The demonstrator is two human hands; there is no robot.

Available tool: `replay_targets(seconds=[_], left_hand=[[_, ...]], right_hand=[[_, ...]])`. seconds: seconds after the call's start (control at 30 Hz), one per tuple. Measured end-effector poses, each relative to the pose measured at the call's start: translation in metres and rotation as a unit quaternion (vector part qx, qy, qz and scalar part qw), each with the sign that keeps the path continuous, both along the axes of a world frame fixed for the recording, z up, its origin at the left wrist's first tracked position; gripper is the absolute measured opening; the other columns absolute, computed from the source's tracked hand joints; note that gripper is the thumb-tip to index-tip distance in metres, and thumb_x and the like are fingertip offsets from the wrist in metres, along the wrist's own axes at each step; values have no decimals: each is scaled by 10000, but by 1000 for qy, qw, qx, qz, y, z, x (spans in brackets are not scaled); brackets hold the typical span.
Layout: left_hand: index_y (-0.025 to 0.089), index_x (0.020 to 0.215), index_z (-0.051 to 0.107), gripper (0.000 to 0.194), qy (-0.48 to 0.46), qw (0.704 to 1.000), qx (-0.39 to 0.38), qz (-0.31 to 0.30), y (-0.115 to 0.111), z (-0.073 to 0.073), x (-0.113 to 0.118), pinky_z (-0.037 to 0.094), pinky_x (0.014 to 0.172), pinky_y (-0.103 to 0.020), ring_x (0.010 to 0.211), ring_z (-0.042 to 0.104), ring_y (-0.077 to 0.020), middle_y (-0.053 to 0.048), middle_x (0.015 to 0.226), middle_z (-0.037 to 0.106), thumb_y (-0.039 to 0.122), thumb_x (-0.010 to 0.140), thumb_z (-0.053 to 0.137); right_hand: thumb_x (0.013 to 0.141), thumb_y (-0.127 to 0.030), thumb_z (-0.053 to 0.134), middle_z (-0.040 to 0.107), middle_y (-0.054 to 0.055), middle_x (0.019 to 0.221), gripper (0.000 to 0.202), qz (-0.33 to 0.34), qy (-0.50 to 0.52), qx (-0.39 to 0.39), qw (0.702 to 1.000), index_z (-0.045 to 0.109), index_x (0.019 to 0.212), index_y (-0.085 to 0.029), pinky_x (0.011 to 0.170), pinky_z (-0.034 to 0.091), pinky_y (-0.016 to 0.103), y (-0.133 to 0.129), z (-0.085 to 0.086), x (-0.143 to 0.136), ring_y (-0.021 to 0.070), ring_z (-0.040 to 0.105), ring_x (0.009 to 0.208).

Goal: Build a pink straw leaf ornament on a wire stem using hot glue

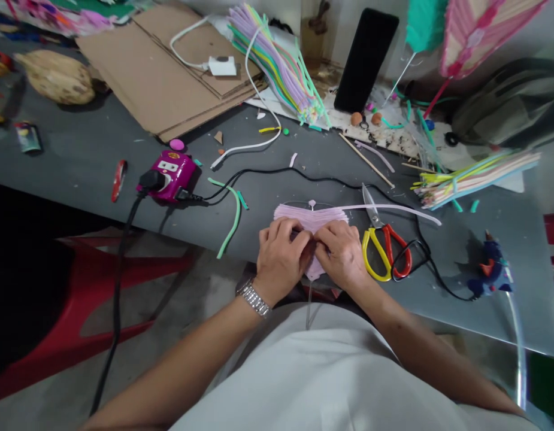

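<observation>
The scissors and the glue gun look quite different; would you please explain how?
The scissors have yellow and red handles; the glue gun is mainly dark blue. The scissors lie beside the right hand; the glue gun sits farther right. Both rest on the table.

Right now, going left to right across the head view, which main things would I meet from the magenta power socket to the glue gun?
Magenta power socket, green strip, left hand, right hand, scissors, glue gun. The pale pink piece spans both hands, so it has no clear place.
</observation>
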State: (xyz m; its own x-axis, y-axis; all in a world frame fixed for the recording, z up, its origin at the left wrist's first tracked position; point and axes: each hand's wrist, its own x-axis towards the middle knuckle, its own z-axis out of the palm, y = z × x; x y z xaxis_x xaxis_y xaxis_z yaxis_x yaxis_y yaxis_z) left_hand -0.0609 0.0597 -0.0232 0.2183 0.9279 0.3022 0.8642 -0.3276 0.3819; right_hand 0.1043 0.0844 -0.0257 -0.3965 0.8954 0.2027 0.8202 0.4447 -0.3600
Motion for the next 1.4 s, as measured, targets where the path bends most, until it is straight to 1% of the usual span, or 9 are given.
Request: replay_targets(seconds=[0.13,0.23,0.37,0.5,0.73,0.93,1.4], left_hand=[[210,978,695,170,-3,1000,10,2,0,-1,0,379,842,-419,1106,553,-280,-108,1132,646,338,1003,585],[206,982,693,157,-3,1000,17,8,-1,-3,0,384,856,-425,1118,551,-286,-110,1136,650,331,992,599],[195,1052,681,149,-3,999,28,19,-2,-6,1,391,886,-435,1152,541,-299,-119,1155,653,299,967,620],[207,1073,682,162,-1,1000,26,17,-3,-5,1,388,891,-441,1152,540,-305,-119,1159,653,309,971,609],[208,1072,688,167,4,1000,16,12,-2,-3,1,395,881,-442,1150,539,-309,-121,1160,645,309,974,598],[202,1084,694,180,7,1000,3,8,-1,-1,1,397,870,-446,1159,532,-320,-132,1178,633,302,957,615],[211,1014,700,153,-10,1000,-11,6,0,0,1,391,877,-445,1149,539,-303,-124,1181,632,330,971,614]], right_hand=[[884,-98,552,664,40,880,166,4,14,1,1000,645,824,-222,753,298,363,-1,-1,1,225,559,895],[890,-109,550,677,43,883,146,-4,43,11,999,650,874,-215,772,318,365,-1,-3,2,230,575,905],[898,-132,557,695,50,893,128,-7,65,24,998,655,939,-203,789,336,368,-1,-5,3,237,592,910],[896,-126,547,697,51,891,143,-7,45,24,999,656,906,-218,776,332,367,-2,-4,2,239,584,907],[890,-119,542,691,52,891,158,-10,41,27,999,662,923,-216,777,332,370,-2,-4,0,239,577,905],[887,-116,546,696,52,907,150,-7,23,11,1000,654,893,-221,779,326,371,-1,-1,-1,239,568,908],[883,-102,534,668,44,871,164,-1,5,-3,1000,629,831,-225,770,310,366,0,1,-1,231,557,899]])
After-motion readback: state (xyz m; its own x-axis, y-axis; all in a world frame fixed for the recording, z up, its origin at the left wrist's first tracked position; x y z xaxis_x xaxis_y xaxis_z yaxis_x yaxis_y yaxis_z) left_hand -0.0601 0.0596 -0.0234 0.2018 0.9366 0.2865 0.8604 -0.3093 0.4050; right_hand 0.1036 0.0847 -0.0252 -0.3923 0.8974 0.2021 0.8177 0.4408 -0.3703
